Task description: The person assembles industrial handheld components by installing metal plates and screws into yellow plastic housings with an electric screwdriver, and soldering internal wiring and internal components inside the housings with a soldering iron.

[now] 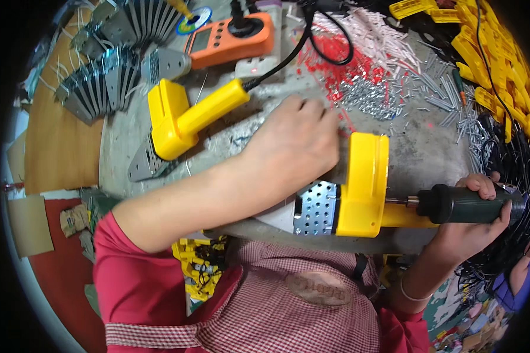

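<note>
My right hand (479, 203) grips a dark power screwdriver (462, 203) lying level, its bit pointing left. The bit's tip meets the side of a yellow plastic housing (364, 188) at the table's near edge. From this housing a perforated metal guard (318, 209) and a pale plate extend left, and a yellow handle runs right, partly under the screwdriver. My left hand (303, 138) is over the table just beyond the guard, with its fingers curled in. Whatever the fingertips hold, if anything, is hidden. Beyond that hand lie small silver screws (371, 97).
A second yellow-handled tool (174, 120) with a cable lies left. Behind it are an orange meter (232, 41) and stacked metal plates (109, 82). Red-and-white small parts (359, 44) spread at the back. Yellow plastic shells (500, 59) and black cables (500, 259) crowd the right.
</note>
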### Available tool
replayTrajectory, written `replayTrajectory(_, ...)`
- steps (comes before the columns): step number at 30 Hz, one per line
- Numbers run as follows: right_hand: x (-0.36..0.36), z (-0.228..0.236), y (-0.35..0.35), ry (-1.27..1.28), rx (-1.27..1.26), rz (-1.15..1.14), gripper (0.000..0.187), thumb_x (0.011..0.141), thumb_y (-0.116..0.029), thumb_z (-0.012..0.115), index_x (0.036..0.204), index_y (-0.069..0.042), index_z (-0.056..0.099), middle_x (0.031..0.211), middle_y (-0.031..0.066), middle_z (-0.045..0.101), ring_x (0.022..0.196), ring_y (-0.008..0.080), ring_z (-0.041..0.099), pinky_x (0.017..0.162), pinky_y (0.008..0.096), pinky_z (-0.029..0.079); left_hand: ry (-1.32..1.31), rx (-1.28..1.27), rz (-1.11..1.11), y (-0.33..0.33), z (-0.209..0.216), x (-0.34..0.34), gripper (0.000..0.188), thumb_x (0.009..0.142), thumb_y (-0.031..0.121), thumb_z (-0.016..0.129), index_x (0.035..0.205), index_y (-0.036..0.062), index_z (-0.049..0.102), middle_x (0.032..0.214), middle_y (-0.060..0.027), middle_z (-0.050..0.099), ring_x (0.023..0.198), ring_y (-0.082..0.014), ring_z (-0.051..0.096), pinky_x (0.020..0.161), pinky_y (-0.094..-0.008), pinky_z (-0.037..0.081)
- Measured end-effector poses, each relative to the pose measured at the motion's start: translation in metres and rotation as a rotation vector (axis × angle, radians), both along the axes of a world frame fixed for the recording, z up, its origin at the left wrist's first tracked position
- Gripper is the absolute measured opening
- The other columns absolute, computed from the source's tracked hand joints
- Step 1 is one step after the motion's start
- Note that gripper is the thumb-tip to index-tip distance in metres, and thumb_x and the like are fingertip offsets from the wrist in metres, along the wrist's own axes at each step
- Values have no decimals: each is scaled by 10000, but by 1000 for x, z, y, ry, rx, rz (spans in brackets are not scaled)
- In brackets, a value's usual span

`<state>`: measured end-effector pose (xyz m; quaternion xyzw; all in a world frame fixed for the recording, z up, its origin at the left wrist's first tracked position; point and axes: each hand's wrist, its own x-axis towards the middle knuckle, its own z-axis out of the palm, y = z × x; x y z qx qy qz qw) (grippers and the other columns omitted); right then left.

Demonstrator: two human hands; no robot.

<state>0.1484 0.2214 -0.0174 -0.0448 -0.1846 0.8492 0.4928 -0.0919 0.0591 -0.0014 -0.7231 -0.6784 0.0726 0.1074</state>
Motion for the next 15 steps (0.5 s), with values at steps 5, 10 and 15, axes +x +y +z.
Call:
replayTrajectory(5,5,1,2,-73,21,-66,413,883,-208,567,1177,30,400,846,34,425,832,164,451,864,355,416,-35,7,-56,22,-4,-10,105,741,128,622,805,54,658,829,-67,605,805,-228,637,673,-360,506)
replayTrajectory(10,3,-2,-1,-72,17,-68,427,874,-208,582,1177,32,399,853,37,431,841,170,457,867,360,423,-428,281,70,-21,-2,-7,158,693,123,664,834,60,635,833,-105,590,760,-297,613,652,-376,503)
replayTrajectory(15,6,-5,1,-60,-19,-39,383,870,-210,586,1126,18,416,848,45,445,852,183,469,874,367,432,-1032,383,266,-53,-15,37,163,667,81,660,781,38,552,745,-113,501,671,-310,544,582,-395,433)
